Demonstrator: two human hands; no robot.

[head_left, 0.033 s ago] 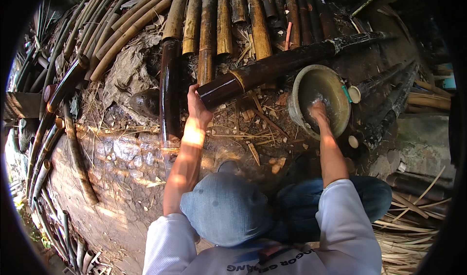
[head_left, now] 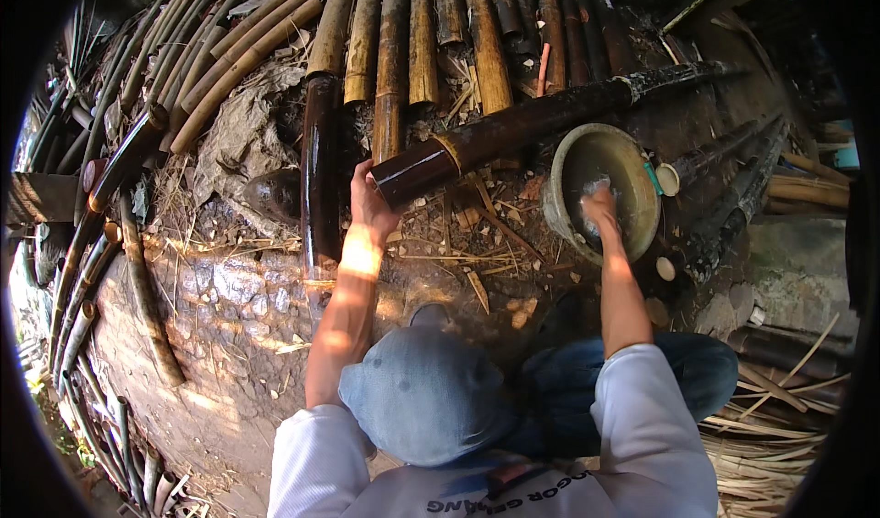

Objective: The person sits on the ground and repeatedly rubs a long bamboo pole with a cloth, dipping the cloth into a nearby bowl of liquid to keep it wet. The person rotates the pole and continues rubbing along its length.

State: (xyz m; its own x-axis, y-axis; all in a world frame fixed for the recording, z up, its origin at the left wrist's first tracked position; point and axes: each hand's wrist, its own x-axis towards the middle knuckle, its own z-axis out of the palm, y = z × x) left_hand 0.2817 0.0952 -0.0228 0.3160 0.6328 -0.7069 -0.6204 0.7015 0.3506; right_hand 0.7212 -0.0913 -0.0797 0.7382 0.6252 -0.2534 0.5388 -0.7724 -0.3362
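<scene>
My left hand (head_left: 371, 208) grips the near end of a long, dark, wet bamboo pole (head_left: 532, 126), its fingers at the cut end. The pole slants up and away to the right, across the ends of other poles. My right hand (head_left: 600, 208) is closed and reaches down into a round, dingy bucket (head_left: 552, 202) of cloudy water. A small pale patch shows at its fingertips; whether it is a wet scrap or splashing water I cannot tell. A second glossy dark bamboo pole (head_left: 319, 165) lies left of my left hand.
Yellow-brown bamboo poles (head_left: 391, 50) lie side by side beyond me. Curved poles (head_left: 247, 55) and a crumpled sack (head_left: 249, 128) are at the left. Dark poles (head_left: 733, 197) lie right of the bucket, and split strips (head_left: 770, 454) at lower right. Chips litter the dirt floor (head_left: 211, 325).
My right hand has shifted slightly up and to the left within the bucket. My left hand and the bamboo pole stay almost where they were.
</scene>
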